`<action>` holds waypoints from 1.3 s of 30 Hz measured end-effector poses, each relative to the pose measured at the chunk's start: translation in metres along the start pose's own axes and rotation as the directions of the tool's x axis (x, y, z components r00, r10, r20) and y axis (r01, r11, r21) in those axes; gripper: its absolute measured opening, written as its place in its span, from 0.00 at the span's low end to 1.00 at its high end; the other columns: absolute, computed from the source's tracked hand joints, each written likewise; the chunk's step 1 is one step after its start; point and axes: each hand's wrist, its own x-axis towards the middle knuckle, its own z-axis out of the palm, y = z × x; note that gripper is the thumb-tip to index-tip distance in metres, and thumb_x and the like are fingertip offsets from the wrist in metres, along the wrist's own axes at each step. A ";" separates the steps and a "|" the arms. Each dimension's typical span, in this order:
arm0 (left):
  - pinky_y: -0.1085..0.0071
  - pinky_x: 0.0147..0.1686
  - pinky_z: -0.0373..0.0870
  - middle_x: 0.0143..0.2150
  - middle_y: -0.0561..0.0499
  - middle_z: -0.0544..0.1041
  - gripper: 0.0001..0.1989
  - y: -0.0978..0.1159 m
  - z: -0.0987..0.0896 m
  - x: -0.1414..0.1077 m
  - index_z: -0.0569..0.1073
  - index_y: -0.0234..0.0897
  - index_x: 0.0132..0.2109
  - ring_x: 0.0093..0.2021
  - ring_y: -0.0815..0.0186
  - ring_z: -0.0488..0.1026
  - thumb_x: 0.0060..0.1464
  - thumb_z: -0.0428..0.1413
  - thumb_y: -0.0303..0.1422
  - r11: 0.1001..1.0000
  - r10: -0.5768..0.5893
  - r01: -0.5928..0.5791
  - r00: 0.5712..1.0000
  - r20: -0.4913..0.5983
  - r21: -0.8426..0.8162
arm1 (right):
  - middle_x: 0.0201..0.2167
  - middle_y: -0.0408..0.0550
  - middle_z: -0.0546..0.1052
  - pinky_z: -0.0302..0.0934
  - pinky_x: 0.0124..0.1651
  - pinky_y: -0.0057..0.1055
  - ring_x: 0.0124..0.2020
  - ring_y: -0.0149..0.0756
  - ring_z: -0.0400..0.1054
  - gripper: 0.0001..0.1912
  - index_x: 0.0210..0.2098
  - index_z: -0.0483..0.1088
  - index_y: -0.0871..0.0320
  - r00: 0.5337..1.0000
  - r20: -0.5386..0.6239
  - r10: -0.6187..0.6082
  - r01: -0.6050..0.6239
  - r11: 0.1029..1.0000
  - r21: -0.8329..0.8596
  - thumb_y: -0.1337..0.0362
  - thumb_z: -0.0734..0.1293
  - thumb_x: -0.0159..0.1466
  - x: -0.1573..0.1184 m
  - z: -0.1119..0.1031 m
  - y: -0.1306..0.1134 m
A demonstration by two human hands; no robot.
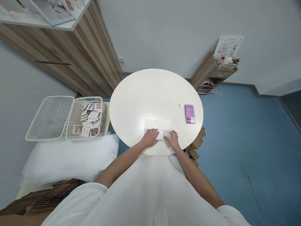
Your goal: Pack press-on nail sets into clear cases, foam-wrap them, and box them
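A thin white packing sheet [157, 123] lies near the front edge of the round white table [141, 94], with its near part folded over into a small white bundle [161, 135]. My left hand [150, 138] rests on the left side of this fold, fingers spread and pressing down. At the fold's right end, my right hand [172, 139] has its thumb and fingers curled around the sheet's edge. Whether anything is wrapped inside the fold cannot be seen.
A blurred purple pack [189, 114] lies on the table's right. To the left stands an open white basket [101, 117] of small printed packets, beside a pile of white sheets [70, 157]. Flattened cardboard [194, 153] is below the table's right edge; a wooden cabinet [94, 47] stands behind.
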 end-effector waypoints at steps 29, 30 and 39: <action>0.51 0.49 0.56 0.59 0.38 0.54 0.31 -0.007 0.016 -0.044 0.51 0.40 0.57 0.59 0.48 0.51 0.49 0.50 0.45 0.696 -0.681 0.620 0.730 -0.060 -0.362 | 0.40 0.49 0.64 0.60 0.35 0.31 0.33 0.33 0.63 0.13 0.41 0.64 0.55 0.903 0.326 -0.282 0.380 0.876 -0.297 0.66 0.58 0.56 0.006 0.017 -0.027; 0.53 0.48 0.58 0.59 0.38 0.54 0.32 -0.008 0.020 -0.049 0.50 0.39 0.58 0.58 0.49 0.53 0.49 0.50 0.45 0.629 -0.720 0.648 0.694 -0.008 -0.430 | 0.42 0.50 0.62 0.60 0.36 0.32 0.35 0.34 0.63 0.13 0.41 0.63 0.56 0.907 0.300 -0.297 0.386 0.869 -0.308 0.66 0.58 0.56 0.004 0.020 -0.025; 0.65 0.34 0.68 0.54 0.33 0.60 0.34 -0.013 0.018 -0.034 0.42 0.32 0.58 0.47 0.58 0.67 0.52 0.45 0.46 0.306 -0.785 0.762 0.541 0.301 -0.570 | 0.43 0.50 0.58 0.61 0.41 0.34 0.42 0.37 0.61 0.13 0.41 0.63 0.56 0.913 0.249 -0.324 0.375 0.906 -0.195 0.66 0.59 0.55 -0.005 0.040 -0.023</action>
